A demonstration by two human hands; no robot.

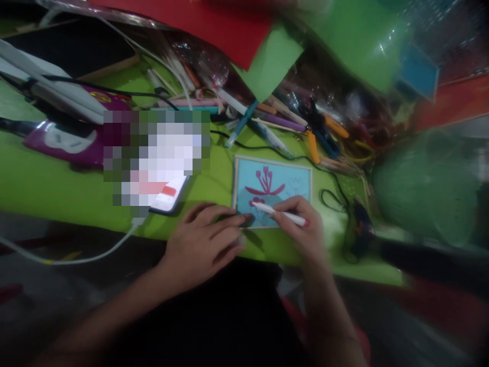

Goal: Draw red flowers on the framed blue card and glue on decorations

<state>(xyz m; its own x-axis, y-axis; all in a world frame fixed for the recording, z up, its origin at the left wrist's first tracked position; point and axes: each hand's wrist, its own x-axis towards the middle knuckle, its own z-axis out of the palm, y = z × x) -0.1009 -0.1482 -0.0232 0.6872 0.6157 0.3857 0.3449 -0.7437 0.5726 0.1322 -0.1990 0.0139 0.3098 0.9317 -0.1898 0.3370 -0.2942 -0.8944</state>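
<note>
A small light-blue board (244, 176) with a pale frame lies on the green table. It bears a dark red flower drawing in its upper middle and a faint outlined flower at the right. My right hand (301, 224) grips a white marker (284, 214) with a red end, its tip touching a small red shape low on the board. Spread flat, my left hand (210, 234) rests at the board's lower left, fingertips on its edge. Left of that hand lies a lit phone (168, 196), its screen partly blurred out, with a white cable (114, 247) plugged in.
Pens, brushes and orange-handled tools (313, 145) are heaped behind the board. Red paper (214, 30) and green paper (273, 61) hang over them. A purple power strip (64, 145) sits at left. A large green translucent container (428, 188) stands at right, near a black cord (332, 178).
</note>
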